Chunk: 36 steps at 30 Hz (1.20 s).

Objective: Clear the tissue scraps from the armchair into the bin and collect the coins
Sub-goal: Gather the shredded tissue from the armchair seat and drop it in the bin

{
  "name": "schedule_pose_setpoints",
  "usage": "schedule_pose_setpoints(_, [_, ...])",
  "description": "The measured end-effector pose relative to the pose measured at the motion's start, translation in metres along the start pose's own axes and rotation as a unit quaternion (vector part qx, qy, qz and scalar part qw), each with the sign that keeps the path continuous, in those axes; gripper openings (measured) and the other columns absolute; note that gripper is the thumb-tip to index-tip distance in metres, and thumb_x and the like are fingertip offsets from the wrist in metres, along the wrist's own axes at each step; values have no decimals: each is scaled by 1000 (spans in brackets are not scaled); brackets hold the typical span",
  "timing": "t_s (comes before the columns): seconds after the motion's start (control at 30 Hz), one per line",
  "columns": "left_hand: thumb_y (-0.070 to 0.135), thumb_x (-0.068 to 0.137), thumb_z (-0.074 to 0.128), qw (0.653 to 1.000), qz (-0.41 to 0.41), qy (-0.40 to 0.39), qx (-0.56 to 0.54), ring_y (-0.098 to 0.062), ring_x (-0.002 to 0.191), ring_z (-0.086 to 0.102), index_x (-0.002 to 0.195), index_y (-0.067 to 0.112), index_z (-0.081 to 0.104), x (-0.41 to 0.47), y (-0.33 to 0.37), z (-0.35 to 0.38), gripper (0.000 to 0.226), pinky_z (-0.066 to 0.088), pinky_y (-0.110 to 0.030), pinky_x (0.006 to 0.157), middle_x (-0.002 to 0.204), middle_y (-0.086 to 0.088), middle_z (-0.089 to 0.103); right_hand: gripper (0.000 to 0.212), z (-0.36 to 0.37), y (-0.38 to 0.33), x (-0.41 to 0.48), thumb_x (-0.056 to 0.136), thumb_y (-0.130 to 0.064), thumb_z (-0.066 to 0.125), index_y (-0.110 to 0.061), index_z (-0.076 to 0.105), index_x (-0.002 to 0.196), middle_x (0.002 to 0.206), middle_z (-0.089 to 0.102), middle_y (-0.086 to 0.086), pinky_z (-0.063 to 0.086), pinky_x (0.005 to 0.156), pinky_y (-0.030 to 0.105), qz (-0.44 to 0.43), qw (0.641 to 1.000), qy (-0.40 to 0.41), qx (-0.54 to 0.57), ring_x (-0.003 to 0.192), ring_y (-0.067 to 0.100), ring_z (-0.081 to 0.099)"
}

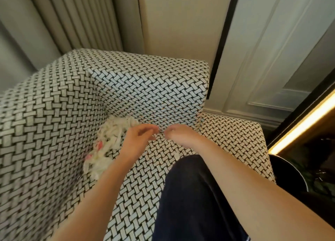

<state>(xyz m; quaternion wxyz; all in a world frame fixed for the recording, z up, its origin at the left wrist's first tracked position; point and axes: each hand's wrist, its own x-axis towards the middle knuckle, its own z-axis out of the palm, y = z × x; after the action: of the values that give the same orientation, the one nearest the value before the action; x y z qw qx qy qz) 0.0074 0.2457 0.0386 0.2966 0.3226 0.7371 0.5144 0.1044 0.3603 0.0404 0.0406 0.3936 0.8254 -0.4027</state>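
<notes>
Tissue scraps [108, 141]: white shredded heap with a few pink spots, left of centre in the frame, piled in the seat's back corner against the chair's side.
Left hand [138, 136]: centre of the frame, just right of the heap, fingers curled loosely inward; whether it holds anything cannot be told.
Right hand [178, 134]: beside the left, fingertips nearly meeting it at the seam where seat meets backrest; fingers bent, its hold unclear.
Armchair [148, 88]: black-and-white woven pattern, filling the middle and left.
Knee [192, 195]: dark trousers, resting on the seat, lower centre.
Bin [288, 175]: dark and round, at the right edge beside the seat.
</notes>
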Motion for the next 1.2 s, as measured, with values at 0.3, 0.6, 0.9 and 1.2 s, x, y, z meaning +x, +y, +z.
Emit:
schedule_pose_setpoints(0.3, [10,94,49,992,-100,74,-35,-5,78,66,91,23,69,-23,-49,-21,24,47,-18,69,93,8,70,95,56,24,35,80,-14,66,-23,1,149,152,-2,18,46,95,41,197,945,-82,-249,131,41,33])
schedule_pose_setpoints(0.6, [11,94,48,986,-141,79,-35,-11,84,67,90,26,69,-37,-71,-19,26,50,-23,74,91,9,72,53,58,17,42,89,-6,55,-2,35,138,135,47,14,45,92,27,144,917,-157,-337,119,24,51])
schedule_pose_setpoints(0.9, [10,95,49,971,-171,130,-108,-12,81,67,98,24,65,-43,-80,-19,21,49,-23,72,88,5,72,69,51,20,39,86,1,49,-19,18,145,101,59,5,49,73,33,44,972,40,-228,85,19,58])
schedule_pose_setpoints(1.2, [11,93,53,959,-178,186,-121,-12,81,67,100,21,67,-47,-80,-38,19,50,-23,72,89,6,72,77,59,27,51,85,4,51,-11,10,148,131,51,13,46,92,35,76,964,-16,-253,113,25,55])
